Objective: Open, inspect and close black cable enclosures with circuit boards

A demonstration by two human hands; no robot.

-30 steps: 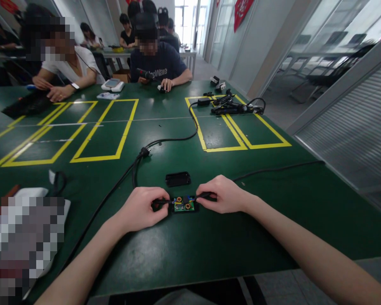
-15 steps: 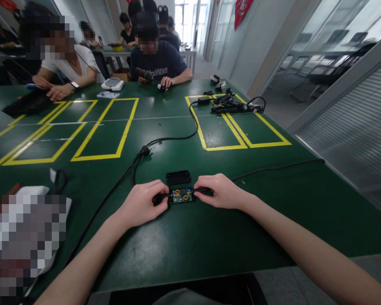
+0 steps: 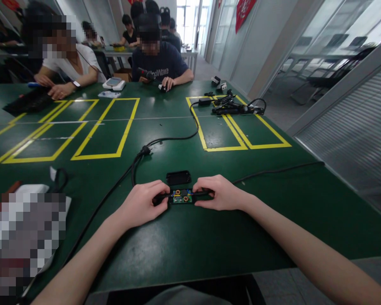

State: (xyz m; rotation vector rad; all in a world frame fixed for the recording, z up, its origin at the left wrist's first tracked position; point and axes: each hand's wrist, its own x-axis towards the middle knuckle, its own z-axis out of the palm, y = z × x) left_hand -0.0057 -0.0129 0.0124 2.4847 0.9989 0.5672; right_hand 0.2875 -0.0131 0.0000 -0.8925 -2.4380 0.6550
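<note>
A small green circuit board point(image 3: 182, 197) with two copper coils sits in an open black case on the green table point(image 3: 184, 250). Black cables leave it on both sides. My left hand point(image 3: 142, 204) is closed on the cable stub at the board's left end. My right hand point(image 3: 220, 193) is closed on the cable at its right end. A loose black case lid point(image 3: 178, 177) lies just behind the board, touching neither hand.
A black power cable point(image 3: 136, 163) curls away behind my left hand; another point(image 3: 279, 169) runs to the right edge. Yellow tape rectangles point(image 3: 104, 127) mark the tabletop. A cable pile point(image 3: 233, 106) lies far right. Two people sit across the table, one holding a tool.
Both hands and the board slid a little away from me, up to the black lid. The grip on the two cable ends is the same.
</note>
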